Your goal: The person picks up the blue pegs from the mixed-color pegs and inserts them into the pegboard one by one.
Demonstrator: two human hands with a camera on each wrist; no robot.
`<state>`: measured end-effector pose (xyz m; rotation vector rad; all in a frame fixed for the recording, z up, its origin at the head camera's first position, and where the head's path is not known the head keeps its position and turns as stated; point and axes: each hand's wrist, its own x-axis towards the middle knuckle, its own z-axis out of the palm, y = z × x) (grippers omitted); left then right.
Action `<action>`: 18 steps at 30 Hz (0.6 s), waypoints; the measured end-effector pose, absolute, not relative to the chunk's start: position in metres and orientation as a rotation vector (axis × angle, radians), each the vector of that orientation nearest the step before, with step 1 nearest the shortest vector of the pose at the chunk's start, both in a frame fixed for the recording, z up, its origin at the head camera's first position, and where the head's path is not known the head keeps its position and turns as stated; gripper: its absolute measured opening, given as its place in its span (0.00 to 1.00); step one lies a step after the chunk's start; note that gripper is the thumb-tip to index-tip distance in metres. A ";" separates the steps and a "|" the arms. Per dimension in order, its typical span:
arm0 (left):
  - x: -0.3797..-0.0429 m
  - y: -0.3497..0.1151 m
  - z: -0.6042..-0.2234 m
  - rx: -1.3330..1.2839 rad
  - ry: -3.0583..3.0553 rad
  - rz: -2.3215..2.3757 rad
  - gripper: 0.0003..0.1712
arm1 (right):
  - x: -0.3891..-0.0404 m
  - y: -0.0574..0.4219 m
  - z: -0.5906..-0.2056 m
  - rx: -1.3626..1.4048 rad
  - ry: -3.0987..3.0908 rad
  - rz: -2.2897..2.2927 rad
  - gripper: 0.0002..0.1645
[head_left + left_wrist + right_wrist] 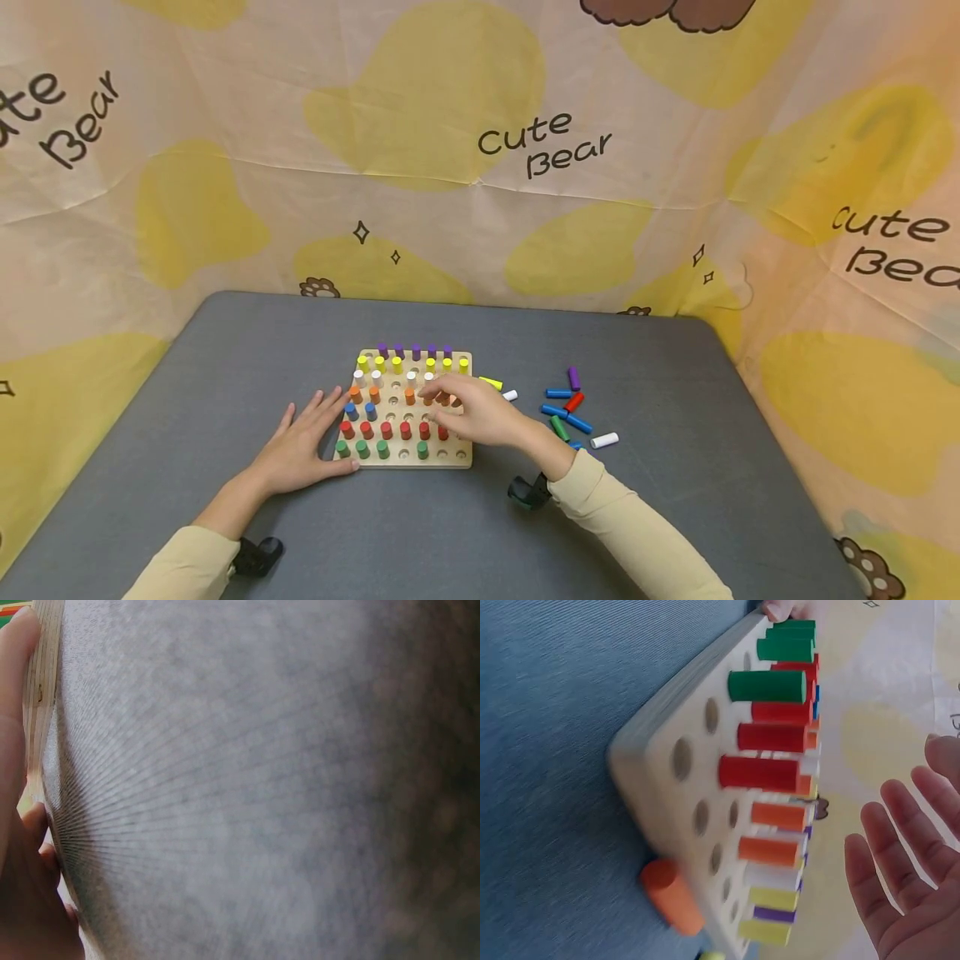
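A: ok where's the pegboard (401, 464) at?

B: on the grey table (712, 467), toward 7 o'clock from the middle of the head view. Pegs stand in colour rows, with gaps, e.g. next to that one green peg (422, 450) in the near row.

A: and the hands?

B: left hand (300, 450) is spread wide, fingertips at the board's 9 o'clock edge, thumb between 7 and 8. Right hand (480, 410) is over the 3 o'clock half, grip slack and empty, fingers apart.

A: loose stuff?

B: an orange peg (671, 896) lies just beside the board. Further out around 3 o'clock: a purple peg (573, 378), a white peg (604, 440), plus blue, red and green ones.
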<state>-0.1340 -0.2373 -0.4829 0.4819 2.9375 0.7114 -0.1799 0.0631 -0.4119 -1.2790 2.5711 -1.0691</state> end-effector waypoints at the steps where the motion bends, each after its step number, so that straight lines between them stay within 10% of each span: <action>1: -0.134 -0.237 -0.483 0.482 2.937 0.713 0.61 | -0.179 0.067 -0.413 -1.283 2.574 -1.071 0.16; 18: -0.134 -0.238 -0.485 0.481 2.940 0.704 0.61 | -0.170 0.134 -0.432 -1.145 2.657 -1.082 0.19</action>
